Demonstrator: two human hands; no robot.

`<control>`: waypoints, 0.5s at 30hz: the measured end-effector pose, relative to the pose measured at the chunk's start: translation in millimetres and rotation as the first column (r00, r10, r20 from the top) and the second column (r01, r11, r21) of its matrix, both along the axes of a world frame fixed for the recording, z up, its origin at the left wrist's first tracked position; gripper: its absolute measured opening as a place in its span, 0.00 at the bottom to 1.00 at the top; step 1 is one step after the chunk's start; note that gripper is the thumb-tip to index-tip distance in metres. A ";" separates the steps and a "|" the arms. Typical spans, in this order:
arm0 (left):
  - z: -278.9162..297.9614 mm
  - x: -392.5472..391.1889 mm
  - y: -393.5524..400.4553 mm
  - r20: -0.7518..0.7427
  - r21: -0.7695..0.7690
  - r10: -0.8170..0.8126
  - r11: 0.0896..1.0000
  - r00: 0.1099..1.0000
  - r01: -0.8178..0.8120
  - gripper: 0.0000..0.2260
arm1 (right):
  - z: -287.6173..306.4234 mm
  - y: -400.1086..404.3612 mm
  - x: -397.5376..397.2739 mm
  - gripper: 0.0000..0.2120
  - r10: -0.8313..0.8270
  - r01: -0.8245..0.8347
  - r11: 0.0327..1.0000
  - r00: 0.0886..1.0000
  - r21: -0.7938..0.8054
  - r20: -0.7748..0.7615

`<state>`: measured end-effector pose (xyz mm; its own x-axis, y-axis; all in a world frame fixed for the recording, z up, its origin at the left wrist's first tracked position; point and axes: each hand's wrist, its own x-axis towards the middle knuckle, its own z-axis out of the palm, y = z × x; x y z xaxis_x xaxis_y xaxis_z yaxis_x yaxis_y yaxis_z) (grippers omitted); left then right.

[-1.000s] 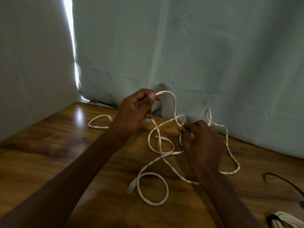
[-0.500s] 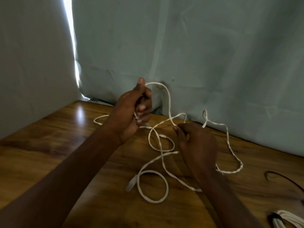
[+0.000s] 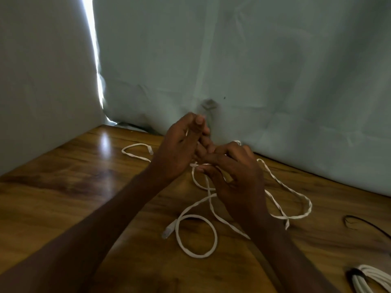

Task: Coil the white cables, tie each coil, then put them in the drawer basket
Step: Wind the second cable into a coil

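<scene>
Nearest to me, at the lower right edge, lies a coiled white cable bundle (image 3: pixel 372 279) on the wooden table (image 3: pixel 63 197). Further in, the loose white cable (image 3: pixel 197 235) makes a round loop in front of my wrists, its plug (image 3: pixel 168 229) at the left. Above it my right hand (image 3: pixel 237 178) pinches the cable with curled fingers, and my left hand (image 3: pixel 179 151), touching the right, grips the same cable. More cable runs out left and right of both hands. Behind hangs a pale cloth backdrop (image 3: pixel 275 70).

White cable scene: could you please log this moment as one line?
stage: coiling | left hand: grips white cable | right hand: pinches it | coiled bundle: on table
</scene>
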<state>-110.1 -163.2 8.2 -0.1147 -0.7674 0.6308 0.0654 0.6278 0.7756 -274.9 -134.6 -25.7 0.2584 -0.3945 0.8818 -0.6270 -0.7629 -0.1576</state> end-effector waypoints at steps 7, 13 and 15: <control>7.3 -2.6 15.8 0.276 0.153 -0.169 0.980 0.946 0.130 0.29 | 18.4 12.9 -12.4 0.06 -0.034 0.054 0.987 0.991 -0.149 0.132; 4.1 -0.8 14.4 0.065 0.385 -0.573 0.770 0.817 0.509 0.24 | 26.8 12.7 -26.1 0.06 -0.095 0.132 0.987 0.937 -0.089 0.337; 2.8 -0.5 12.8 -0.026 0.408 -0.663 0.677 0.748 0.613 0.22 | 28.1 12.1 -24.7 0.06 -0.020 0.042 0.998 0.918 -0.048 0.397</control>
